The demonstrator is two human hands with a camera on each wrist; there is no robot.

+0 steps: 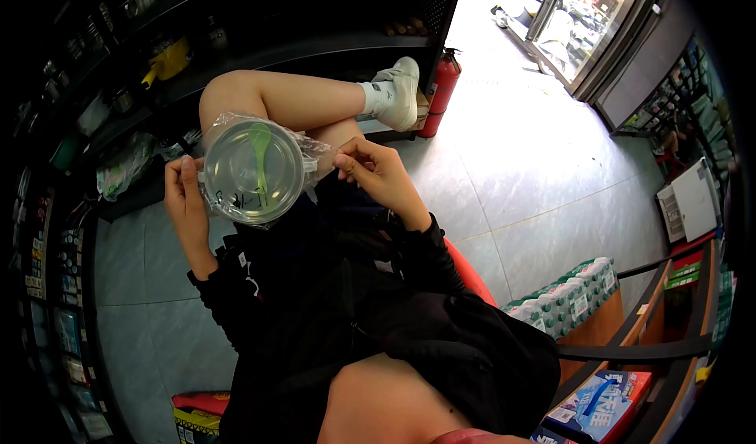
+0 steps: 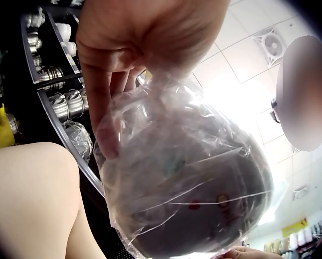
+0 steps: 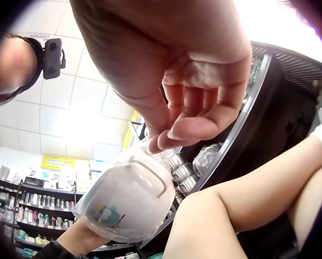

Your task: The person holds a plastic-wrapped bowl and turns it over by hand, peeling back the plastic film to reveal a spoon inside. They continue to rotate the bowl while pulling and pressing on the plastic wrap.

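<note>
A round lidded bowl (image 1: 236,168) in a clear plastic bag (image 1: 319,145) is held over the lap. Through its see-through lid shows a green spoon (image 1: 261,157), with dark handwriting near the lid's edge. In the right wrist view the bowl (image 3: 131,197) is white, with a side handle and a small green print. My left hand (image 1: 186,204) grips the bagged bowl at its left side; the left wrist view has its fingers pressed on the crinkled wrap (image 2: 134,124). On the other side, my right hand (image 1: 379,175) pinches the bag's gathered edge between thumb and fingers.
Crossed bare legs (image 1: 307,96) lie just beyond the bowl. Dark shelves (image 1: 315,50) with metal pots and a yellow pot (image 1: 169,58) stand ahead and left. A red fire extinguisher (image 1: 442,94) stands by the shelf end. Wrapped bottles (image 1: 567,298) are stacked at the right.
</note>
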